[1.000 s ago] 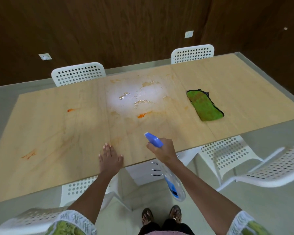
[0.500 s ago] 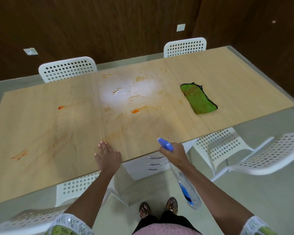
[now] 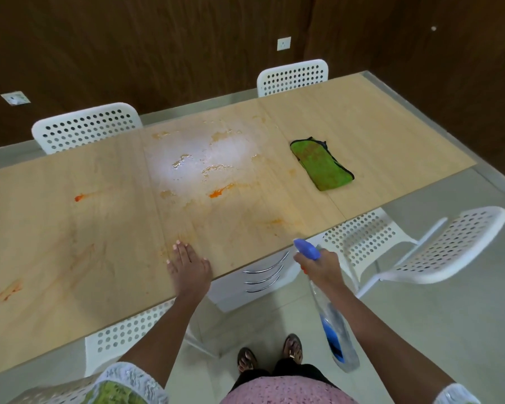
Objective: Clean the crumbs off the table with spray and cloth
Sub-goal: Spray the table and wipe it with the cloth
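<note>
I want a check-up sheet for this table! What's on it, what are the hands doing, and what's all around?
Surface: wooden table with orange smears, and a wet sprayed patch at the far middle.
Job's things: green cloth lies flat on the table's right part, untouched; spray bottle is off the near edge, nozzle pointing toward the table.
Clutter: nothing seen.
Grips: left hand rests flat on the near edge, fingers straight; right hand grips the bottle's neck.
Cables: nothing seen.
Surroundings: white perforated chairs round the table, a white drawer unit beneath it, dark wood wall with sockets, pale floor.
</note>
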